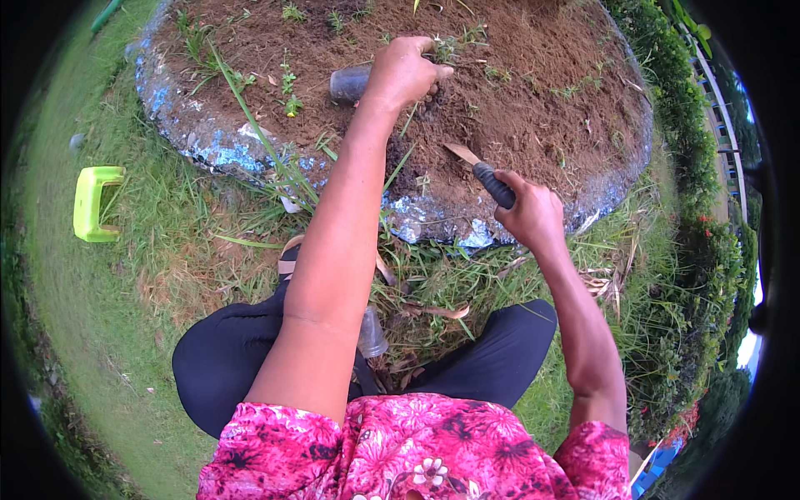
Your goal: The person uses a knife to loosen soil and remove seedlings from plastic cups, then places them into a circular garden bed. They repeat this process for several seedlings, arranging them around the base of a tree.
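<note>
My right hand (534, 209) grips a knife by its dark, ribbed-looking handle (494, 185). The short, soil-coloured blade (461, 152) points up and left over the brown soil (525, 112). Farther out, my left hand (406, 72) reaches across the bed with thumb and forefinger apart, beside a small green plant (446, 49). Its other fingers are curled low at the soil and partly hidden. A dark plastic cup (350, 84) lies on its side just left of that hand, partly covered by it. Darker, moist-looking soil (406, 165) lies between the two hands.
A rough concrete rim (231, 153) with flaking blue and white paint encloses the bed. Small weeds (289, 84) grow in it. A clear plastic cup (372, 334) lies between my legs. A lime-green plastic stool (90, 203) is on the grass at left; a hedge (681, 125) runs along the right.
</note>
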Demonstrator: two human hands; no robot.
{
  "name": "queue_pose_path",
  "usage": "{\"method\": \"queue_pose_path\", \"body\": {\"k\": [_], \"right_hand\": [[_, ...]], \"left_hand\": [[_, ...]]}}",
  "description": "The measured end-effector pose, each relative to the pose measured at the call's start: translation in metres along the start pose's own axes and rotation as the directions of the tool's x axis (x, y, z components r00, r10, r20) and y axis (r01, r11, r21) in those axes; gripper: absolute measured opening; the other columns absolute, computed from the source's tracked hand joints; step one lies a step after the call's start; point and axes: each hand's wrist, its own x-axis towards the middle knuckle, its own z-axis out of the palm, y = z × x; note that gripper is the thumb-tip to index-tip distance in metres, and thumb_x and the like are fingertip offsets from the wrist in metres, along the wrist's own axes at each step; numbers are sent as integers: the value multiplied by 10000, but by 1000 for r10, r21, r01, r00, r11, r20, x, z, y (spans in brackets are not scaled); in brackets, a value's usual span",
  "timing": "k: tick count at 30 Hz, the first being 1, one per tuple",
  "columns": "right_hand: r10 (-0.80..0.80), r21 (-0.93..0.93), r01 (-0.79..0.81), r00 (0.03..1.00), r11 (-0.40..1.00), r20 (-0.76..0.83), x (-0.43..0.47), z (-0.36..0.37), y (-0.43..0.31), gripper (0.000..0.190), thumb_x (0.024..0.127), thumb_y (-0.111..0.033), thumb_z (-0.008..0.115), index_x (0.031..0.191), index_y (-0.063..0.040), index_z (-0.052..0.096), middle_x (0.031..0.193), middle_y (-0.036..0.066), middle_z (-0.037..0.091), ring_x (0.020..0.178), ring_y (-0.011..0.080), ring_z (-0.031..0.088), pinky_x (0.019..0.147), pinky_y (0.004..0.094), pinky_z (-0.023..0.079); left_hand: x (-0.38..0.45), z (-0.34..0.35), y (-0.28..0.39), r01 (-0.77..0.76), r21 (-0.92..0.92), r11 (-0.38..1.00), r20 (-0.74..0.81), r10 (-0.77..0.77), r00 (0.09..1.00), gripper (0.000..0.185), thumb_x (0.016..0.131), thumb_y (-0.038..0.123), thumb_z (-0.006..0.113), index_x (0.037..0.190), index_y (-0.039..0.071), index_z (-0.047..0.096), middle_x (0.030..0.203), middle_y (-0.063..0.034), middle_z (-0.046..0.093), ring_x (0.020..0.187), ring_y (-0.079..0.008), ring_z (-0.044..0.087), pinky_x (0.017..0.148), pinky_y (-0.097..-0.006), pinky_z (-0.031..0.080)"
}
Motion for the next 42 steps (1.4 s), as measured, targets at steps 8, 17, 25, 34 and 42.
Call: {"method": "queue_pose_path", "body": {"k": [8,17,25,34,42], "right_hand": [[145,236,-107,979,966,-147,-48,123,39,636,651,-153,647,1266,-235,512,909,161,644,800,361,641,722,455,514],[390,979,-82,921,184,4,-46,116,49,530,741,-54,643,1247,9,498,834,61,585,530,71,495,404,210,359],[377,800,-268,924,537,56,-59,13,59,523,703,-111,679,1207,-23,570,884,68,636,612,104,545,557,230,431],[110,107,-107,994,989,-23,-16,15,28,536,640,-171,655,1174,-188,609,924,148,675,795,305,665,748,409,522],[359,741,-184,930,646,-82,-29,85,77,506,696,-124,663,1190,-40,588,759,14,587,500,42,448,439,197,353]], "left_hand": [[1,23,15,8,-8,1000,25,-8,1000,411,731,202,755,1078,11,644,719,-125,687,640,-164,681,652,-321,526],[4,30,1,-12,13,1000,52,11,999,392,721,229,762,1036,23,655,708,-124,680,612,-176,667,645,-341,515],[-7,20,-7,68,57,996,72,-72,995,350,737,205,761,1007,11,653,694,-124,674,625,-169,666,631,-338,510],[1,14,-7,55,-63,996,31,-53,998,320,741,194,753,991,17,659,674,-105,674,612,-140,660,606,-317,509],[5,26,7,-3,-17,1000,76,5,997,331,745,184,745,1012,11,657,677,-97,679,616,-142,670,618,-305,511]]}}
